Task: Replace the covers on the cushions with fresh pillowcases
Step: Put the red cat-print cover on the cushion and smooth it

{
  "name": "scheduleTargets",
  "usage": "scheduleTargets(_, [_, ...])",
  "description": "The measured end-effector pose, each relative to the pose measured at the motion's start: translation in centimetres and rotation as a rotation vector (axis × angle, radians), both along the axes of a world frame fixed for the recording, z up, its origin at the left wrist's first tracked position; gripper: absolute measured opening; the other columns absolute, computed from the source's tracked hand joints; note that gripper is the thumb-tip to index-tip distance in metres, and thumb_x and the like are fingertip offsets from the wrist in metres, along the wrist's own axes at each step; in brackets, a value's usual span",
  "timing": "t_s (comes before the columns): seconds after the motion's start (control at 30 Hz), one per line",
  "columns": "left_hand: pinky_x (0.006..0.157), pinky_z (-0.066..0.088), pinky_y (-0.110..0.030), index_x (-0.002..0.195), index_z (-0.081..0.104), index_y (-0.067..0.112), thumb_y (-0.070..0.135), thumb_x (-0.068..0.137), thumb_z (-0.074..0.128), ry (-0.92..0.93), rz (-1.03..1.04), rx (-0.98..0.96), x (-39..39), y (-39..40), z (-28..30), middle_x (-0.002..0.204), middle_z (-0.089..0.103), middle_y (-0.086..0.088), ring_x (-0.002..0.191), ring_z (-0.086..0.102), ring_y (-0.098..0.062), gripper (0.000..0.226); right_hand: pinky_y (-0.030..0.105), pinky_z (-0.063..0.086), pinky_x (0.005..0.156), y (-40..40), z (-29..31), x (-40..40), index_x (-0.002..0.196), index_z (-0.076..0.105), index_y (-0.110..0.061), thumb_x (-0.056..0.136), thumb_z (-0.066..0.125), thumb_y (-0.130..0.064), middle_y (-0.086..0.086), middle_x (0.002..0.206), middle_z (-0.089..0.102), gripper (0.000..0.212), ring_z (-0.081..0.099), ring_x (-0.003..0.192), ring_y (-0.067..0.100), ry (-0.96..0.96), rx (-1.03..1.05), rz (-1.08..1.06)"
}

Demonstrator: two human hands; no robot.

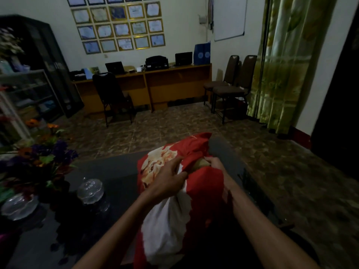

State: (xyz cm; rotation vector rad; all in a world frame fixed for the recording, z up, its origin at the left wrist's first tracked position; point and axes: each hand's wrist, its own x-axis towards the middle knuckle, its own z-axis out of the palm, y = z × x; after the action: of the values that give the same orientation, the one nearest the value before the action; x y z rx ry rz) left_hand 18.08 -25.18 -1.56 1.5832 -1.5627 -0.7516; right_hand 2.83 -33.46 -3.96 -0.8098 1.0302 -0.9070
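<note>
Both forearms reach in from six o'clock to a red fabric pillowcase printed with a cat (204,191) on the dark tabletop (108,171). Left hand (167,181) pinches its opening; right hand (214,164) grips the fabric around the olive cushion (201,164) showing there. Covering looks unfinished.

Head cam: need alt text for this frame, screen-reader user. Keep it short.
Both hands work at a red cat-print pillowcase on a dark table: the left hand grips the fabric, the right hand grips at its opening, where an olive cushion corner shows. An artificial flower arrangement and glass lidded dishes stand to the left.
</note>
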Motion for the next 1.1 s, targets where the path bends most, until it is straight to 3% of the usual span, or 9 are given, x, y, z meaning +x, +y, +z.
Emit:
scheduleTargets(0.1, [0.109,0.043,-0.029,0.132,0.056,0.029,0.028,0.076,0.063,0.087,0.019,-0.144,1.5,-1.0,1.6,0.136,0.061,0.001,0.126,0.056,-0.005,0.057,0.015,0.041,0.04,-2.2,3.0,0.7,0.075,0.064,-0.012,0.092,0.066,-0.014,-0.001,0.06,0.063,0.018,0.057,0.041,0.006,0.093,-0.155,-0.127])
scheduleTargets(0.23, [0.097,0.048,-0.02,0.123,0.063,0.025,0.011,0.077,0.059,0.324,-0.007,-0.233,3.9,-1.1,3.5,0.123,0.069,0.01,0.116,0.062,-0.002,0.048,0.023,0.042,0.053,-3.8,8.1,2.1,0.065,0.062,-0.014,0.089,0.069,-0.023,-0.008,0.051,0.057,0.026,0.057,0.054,0.016,0.245,-0.448,-0.152])
scheduleTargets(0.33, [0.102,0.048,-0.033,0.131,0.062,0.01,0.011,0.078,0.06,0.437,0.023,-0.222,6.1,-1.1,2.5,0.125,0.07,-0.001,0.12,0.062,-0.015,0.053,0.031,0.032,0.062,-3.8,9.8,3.8,0.071,0.067,-0.011,0.091,0.065,-0.025,0.003,0.067,0.058,0.025,0.051,0.065,0.018,0.464,-0.669,-0.09])
scheduleTargets(0.4, [0.084,0.053,-0.02,0.111,0.072,0.007,-0.002,0.087,0.056,0.49,0.108,-0.195,6.5,-0.8,1.3,0.093,0.078,-0.001,0.104,0.07,-0.016,0.031,0.032,0.03,0.061,-2.6,10.4,4.9,0.089,0.072,-0.005,0.096,0.06,-0.027,0.007,0.079,0.069,0.026,0.053,0.062,0.019,0.621,-0.784,-0.034])
scheduleTargets(0.5, [0.051,0.044,-0.007,0.071,0.068,0.014,-0.022,0.094,0.032,0.531,0.255,-0.039,7.5,0.1,-2.9,0.042,0.061,0.009,0.073,0.073,-0.01,0.056,0.026,0.043,0.058,-2.2,8.0,7.0,0.105,0.074,-0.018,0.097,0.058,-0.036,0.003,0.083,0.073,0.026,0.066,0.073,0.02,0.857,-0.807,0.15])
scheduleTargets(0.67, [0.052,0.045,-0.009,0.104,0.066,0.011,-0.009,0.095,0.052,0.484,0.321,0.141,12.6,3.6,-11.6,0.057,0.069,0.013,0.055,0.06,0.003,0.025,0.037,0.046,0.103,-0.9,-1.3,10.3,0.148,0.048,-0.035,0.095,0.051,-0.055,0.004,0.143,0.059,0.056,0.055,0.13,0.027,1.099,-0.811,0.442])
scheduleTargets(0.8, [0.078,0.048,-0.009,0.124,0.061,0.034,0.006,0.071,0.063,0.373,0.284,0.163,16.1,7.2,-14.2,0.096,0.072,0.026,0.094,0.065,0.008,0.06,0.035,0.039,0.11,1.6,-7.6,13.0,0.157,0.032,-0.037,0.099,0.04,-0.056,0.005,0.157,0.044,0.061,0.044,0.141,0.025,1.156,-0.855,0.648])
scheduleTargets(0.93, [0.054,0.047,-0.016,0.122,0.069,0.03,-0.009,0.092,0.053,0.448,0.311,0.262,17.8,10.1,-15.1,0.101,0.075,-0.001,0.067,0.062,0.0,0.051,0.042,0.023,0.123,3.4,-12.3,15.0,0.159,0.02,-0.037,0.096,0.032,-0.066,0.011,0.167,0.019,0.071,0.02,0.153,0.03,1.303,-0.92,0.785])
scheduleTargets(1.1, [0.072,0.05,-0.017,0.105,0.076,0.018,0.016,0.096,0.065,0.423,0.38,0.228,18.4,9.5,-15.3,0.1,0.075,0.0,0.087,0.065,-0.004,0.014,0.046,0.02,0.123,3.7,-12.3,14.7,0.159,0.017,-0.04,0.079,0.029,-0.085,0.007,0.17,0.006,0.092,0.012,0.154,0.037,1.298,-0.946,0.785])
